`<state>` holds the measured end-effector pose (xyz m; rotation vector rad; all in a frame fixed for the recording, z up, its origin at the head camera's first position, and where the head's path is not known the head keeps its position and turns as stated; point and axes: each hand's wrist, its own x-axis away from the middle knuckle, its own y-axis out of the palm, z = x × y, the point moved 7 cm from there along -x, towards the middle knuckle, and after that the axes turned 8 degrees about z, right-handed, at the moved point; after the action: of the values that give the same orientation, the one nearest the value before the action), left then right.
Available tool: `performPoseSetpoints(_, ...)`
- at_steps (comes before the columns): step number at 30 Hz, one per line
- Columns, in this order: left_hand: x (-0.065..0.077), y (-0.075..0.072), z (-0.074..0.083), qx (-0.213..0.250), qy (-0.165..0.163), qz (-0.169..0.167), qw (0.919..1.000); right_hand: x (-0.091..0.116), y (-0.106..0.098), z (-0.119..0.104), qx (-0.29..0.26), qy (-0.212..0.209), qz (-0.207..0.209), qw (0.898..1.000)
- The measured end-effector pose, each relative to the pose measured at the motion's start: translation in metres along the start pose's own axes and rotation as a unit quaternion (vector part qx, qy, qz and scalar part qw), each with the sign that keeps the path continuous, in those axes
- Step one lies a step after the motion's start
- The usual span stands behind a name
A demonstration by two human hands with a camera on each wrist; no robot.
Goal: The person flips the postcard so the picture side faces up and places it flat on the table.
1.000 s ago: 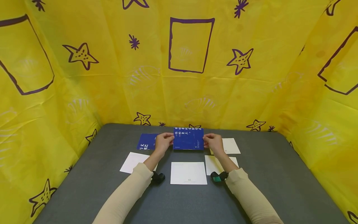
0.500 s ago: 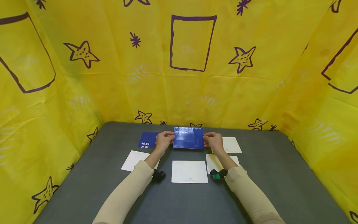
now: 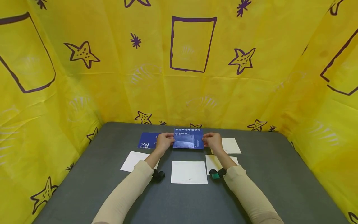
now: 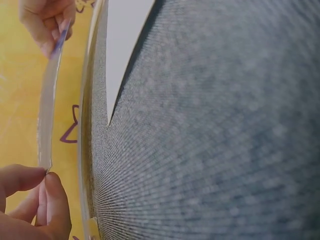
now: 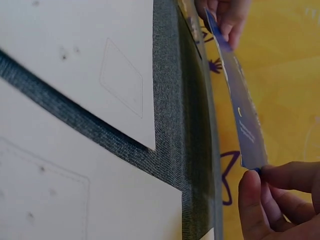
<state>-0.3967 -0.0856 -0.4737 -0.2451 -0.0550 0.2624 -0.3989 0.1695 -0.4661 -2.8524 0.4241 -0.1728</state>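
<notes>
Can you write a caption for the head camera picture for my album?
Two hands, left and right, hold a blue rectangular card above a grey table.

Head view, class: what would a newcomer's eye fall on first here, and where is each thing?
First, the blue card held up off the grey table at the far middle, pinched at its side edges by the left hand and the right hand. Next, the bright yellow cloth with purple stars walling in the table. Then the white cards lying flat nearer the person, and a second blue card flat at far left.
</notes>
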Motion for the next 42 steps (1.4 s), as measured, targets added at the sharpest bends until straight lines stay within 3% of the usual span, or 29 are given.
performPoseSetpoints(16, 0.002, 0.005, 0.002, -0.07, 0.016, -0.034, 0.9968, -0.002, 0.001, 0.006, 0.045, 0.022, -0.017, 0.999)
performPoseSetpoints(27, 0.006, 0.004, 0.004, -0.171, 0.035, -0.041, 0.9838, -0.003, 0.01, 0.012, 0.049, 0.027, -0.035, 0.998)
performPoseSetpoints(42, 0.008, 0.005, 0.004, -0.186, 0.031, -0.048, 0.9808, -0.004, 0.012, 0.013, 0.079, 0.021, -0.038, 0.996)
